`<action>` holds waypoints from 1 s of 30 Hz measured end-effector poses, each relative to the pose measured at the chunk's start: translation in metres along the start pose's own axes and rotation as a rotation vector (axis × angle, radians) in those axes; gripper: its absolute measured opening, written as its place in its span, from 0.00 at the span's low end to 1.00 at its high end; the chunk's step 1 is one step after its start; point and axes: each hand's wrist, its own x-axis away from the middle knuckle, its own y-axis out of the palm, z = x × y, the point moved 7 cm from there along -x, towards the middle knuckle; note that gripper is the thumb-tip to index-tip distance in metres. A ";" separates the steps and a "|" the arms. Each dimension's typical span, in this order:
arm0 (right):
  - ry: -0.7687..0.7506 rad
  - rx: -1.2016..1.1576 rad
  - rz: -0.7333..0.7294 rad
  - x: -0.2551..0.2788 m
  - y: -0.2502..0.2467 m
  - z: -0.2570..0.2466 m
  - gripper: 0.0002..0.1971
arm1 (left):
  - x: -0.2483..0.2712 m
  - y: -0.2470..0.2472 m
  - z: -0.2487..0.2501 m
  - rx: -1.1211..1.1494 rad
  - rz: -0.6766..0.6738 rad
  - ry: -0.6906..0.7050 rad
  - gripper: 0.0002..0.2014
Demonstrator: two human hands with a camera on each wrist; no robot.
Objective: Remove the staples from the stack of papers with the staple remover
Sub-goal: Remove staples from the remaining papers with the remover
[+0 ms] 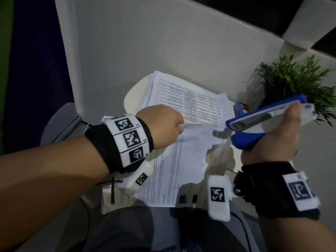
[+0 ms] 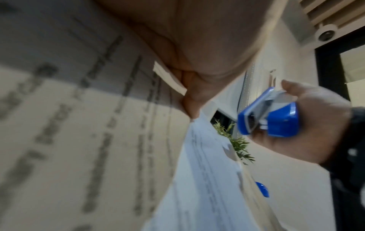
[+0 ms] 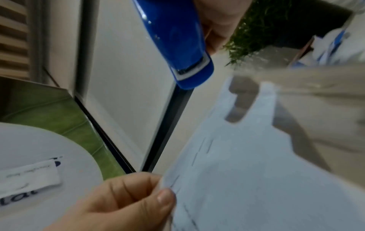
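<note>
A stack of printed papers lies on a cream table. My left hand pinches the left edge of the top sheet and holds it lifted; the right wrist view shows the thumb and fingers on that sheet. My right hand grips a blue stapler-shaped staple remover, thumb on top. Its metal tip sits at the lifted sheet's upper right corner. The left wrist view shows the tool end-on, beside the paper. No staple is visible.
A green potted plant stands right behind the tool. A small blue box lies between the plant and the stack. A white wall panel rises behind the table. My lap is below the papers.
</note>
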 end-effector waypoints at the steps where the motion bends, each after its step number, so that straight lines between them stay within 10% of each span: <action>1: -0.008 0.003 -0.015 0.000 -0.003 -0.001 0.21 | -0.002 -0.001 -0.007 -0.002 0.019 -0.023 0.17; 7: 0.089 0.398 -0.198 0.021 -0.013 0.036 0.31 | -0.005 0.003 -0.023 0.044 0.029 -0.068 0.12; 10: 0.108 0.368 -0.076 0.017 -0.029 0.052 0.19 | 0.001 0.006 -0.009 -0.015 0.033 0.061 0.14; 14: 0.311 0.186 0.118 0.012 -0.053 0.080 0.38 | 0.006 0.025 0.008 -0.095 0.004 0.208 0.14; 18: 0.459 0.111 0.115 0.012 -0.057 0.094 0.35 | 0.010 0.047 0.022 -0.238 0.005 0.277 0.11; 30: 0.381 0.162 0.094 0.008 -0.062 0.091 0.30 | 0.014 0.051 0.029 -0.300 -0.050 0.195 0.15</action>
